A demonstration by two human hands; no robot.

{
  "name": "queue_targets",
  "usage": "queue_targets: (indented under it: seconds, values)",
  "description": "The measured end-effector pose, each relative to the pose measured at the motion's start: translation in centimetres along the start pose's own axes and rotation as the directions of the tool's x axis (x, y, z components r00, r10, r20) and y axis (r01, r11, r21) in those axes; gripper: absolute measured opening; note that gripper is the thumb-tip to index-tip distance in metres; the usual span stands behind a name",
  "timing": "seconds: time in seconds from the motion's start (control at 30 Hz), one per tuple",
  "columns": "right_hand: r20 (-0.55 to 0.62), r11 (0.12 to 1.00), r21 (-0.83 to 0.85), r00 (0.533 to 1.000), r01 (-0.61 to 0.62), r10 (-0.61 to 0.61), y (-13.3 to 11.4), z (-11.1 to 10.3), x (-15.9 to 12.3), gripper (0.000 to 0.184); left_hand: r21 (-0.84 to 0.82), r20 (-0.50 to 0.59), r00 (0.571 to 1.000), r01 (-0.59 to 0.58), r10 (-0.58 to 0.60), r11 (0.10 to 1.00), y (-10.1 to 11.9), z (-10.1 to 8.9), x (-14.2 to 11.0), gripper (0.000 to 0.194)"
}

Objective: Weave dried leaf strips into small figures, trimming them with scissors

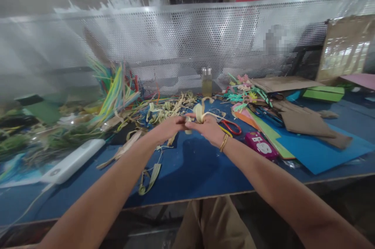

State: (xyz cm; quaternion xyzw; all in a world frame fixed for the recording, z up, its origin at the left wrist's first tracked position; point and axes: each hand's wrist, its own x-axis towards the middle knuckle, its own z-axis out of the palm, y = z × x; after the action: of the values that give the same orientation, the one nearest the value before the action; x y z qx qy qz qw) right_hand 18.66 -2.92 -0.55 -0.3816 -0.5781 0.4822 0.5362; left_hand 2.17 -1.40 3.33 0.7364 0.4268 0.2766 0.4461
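My left hand (pixel 173 127) and my right hand (pixel 210 128) meet above the middle of the blue table, fingertips closed together. Between them is a pale, curled strip of dried leaf (pixel 199 113), its loops standing above the right-hand fingers. Part of the strip is hidden by my fingers. A gold bracelet (pixel 224 142) circles my right wrist. Just beyond that hand lie scissors with red handles (pixel 233 127). Behind both hands spreads a heap of dry leaf scraps (pixel 166 109). Nearer the front edge rests a loose curled strip (pixel 152 180).
A white power strip (pixel 74 161) with a cord is at left, near bundled coloured strips (pixel 113 90). A jar of yellowish liquid (pixel 206 82) stands by the perforated metal panel (pixel 181 45). A magenta device (pixel 260 145), blue paper (pixel 319 153) and cardboard (pixel 306 126) lie at right.
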Motion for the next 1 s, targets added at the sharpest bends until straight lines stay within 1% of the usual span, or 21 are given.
queue_targets:
  seconds: [0.03, 0.07, 0.13, 0.17, 0.23, 0.33, 0.4, 0.47, 0.57, 0.63, 0.73, 0.87, 0.93, 0.97, 1.0]
  values:
    - [-0.026, 1.000, -0.019, 1.000, 0.007, -0.007, 0.1, 0.1, 0.0, 0.030, 0.047, 0.046, 0.999, -0.013, 0.011, 0.999, 0.2, 0.3, 0.0, 0.003]
    - [-0.077, 1.000, -0.023, 0.997, 0.004, -0.006, 0.1, 0.1, 0.1, 0.026, 0.084, 0.083, 0.996, -0.017, 0.010, 0.996, 0.5, 0.4, 0.0, 0.003]
    - [-0.211, 1.000, 0.014, 0.977, -0.009, 0.011, 0.2, -0.2, 0.4, 0.025, 0.148, 0.121, 0.993, -0.004, -0.014, 0.989, 0.8, 0.2, -0.1, 0.007]
    - [-0.268, 0.999, 0.041, 0.963, -0.011, 0.022, 0.2, -0.4, 0.5, 0.025, 0.174, 0.125, 0.992, 0.003, -0.026, 0.985, 0.8, 0.0, -0.1, 0.009]
    - [-0.343, 0.996, 0.084, 0.939, 0.000, 0.029, 0.2, -0.8, 0.9, 0.025, 0.202, 0.122, 0.992, 0.010, -0.035, 0.979, 0.7, -0.9, -0.4, 0.012]
    - [-0.377, 0.994, 0.108, 0.926, 0.009, 0.032, 0.2, -1.2, 1.2, 0.026, 0.247, 0.093, 0.994, 0.034, -0.059, 0.968, 0.5, -2.2, -0.9, 0.016]
    - [-0.392, 0.992, 0.124, 0.919, 0.008, 0.041, 0.2, -1.3, 1.3, 0.027, 0.281, 0.046, 0.995, 0.074, -0.091, 0.957, 0.5, -2.9, -1.3, 0.019]
    - [-0.407, 0.990, 0.139, 0.911, -0.006, 0.063, 0.2, -1.4, 1.3, 0.028, 0.266, -0.008, 0.994, 0.109, -0.110, 0.958, 0.4, -3.6, -1.7, 0.020]
    - [-0.409, 0.987, 0.156, 0.907, -0.039, 0.101, 0.2, -1.7, 1.2, 0.030, 0.139, -0.088, 0.993, 0.088, -0.076, 0.986, -0.2, -4.7, -2.0, 0.020]
    - [-0.400, 0.984, 0.168, 0.909, -0.052, 0.116, 0.2, -1.7, 1.2, 0.030, 0.049, -0.178, 0.983, 0.043, -0.033, 0.998, -0.9, -5.3, -1.9, 0.020]
    - [-0.391, 0.981, 0.183, 0.911, -0.064, 0.132, 0.3, -1.8, 1.3, 0.027, -0.045, -0.347, 0.938, -0.040, 0.022, 0.998, -2.0, -5.9, -1.8, 0.019]
    - [-0.389, 0.977, 0.197, 0.909, -0.075, 0.149, 0.4, -1.8, 1.4, 0.024, -0.097, -0.539, 0.841, -0.124, 0.052, 0.988, -2.9, -6.5, -1.7, 0.017]
    - [-0.387, 0.975, 0.206, 0.908, -0.088, 0.164, 0.4, -1.7, 1.4, 0.023, -0.037, -0.590, 0.804, -0.122, 0.077, 0.992, -3.1, -6.9, -1.7, 0.018]
    - [-0.385, 0.973, 0.212, 0.907, -0.091, 0.169, 0.5, -1.7, 1.4, 0.023, 0.032, -0.593, 0.799, -0.101, 0.101, 0.994, -3.1, -7.1, -1.7, 0.018]
    - [-0.383, 0.971, 0.219, 0.907, -0.092, 0.172, 0.5, -1.6, 1.4, 0.024, 0.125, -0.579, 0.805, -0.071, 0.131, 0.990, -3.1, -7.2, -1.6, 0.016]
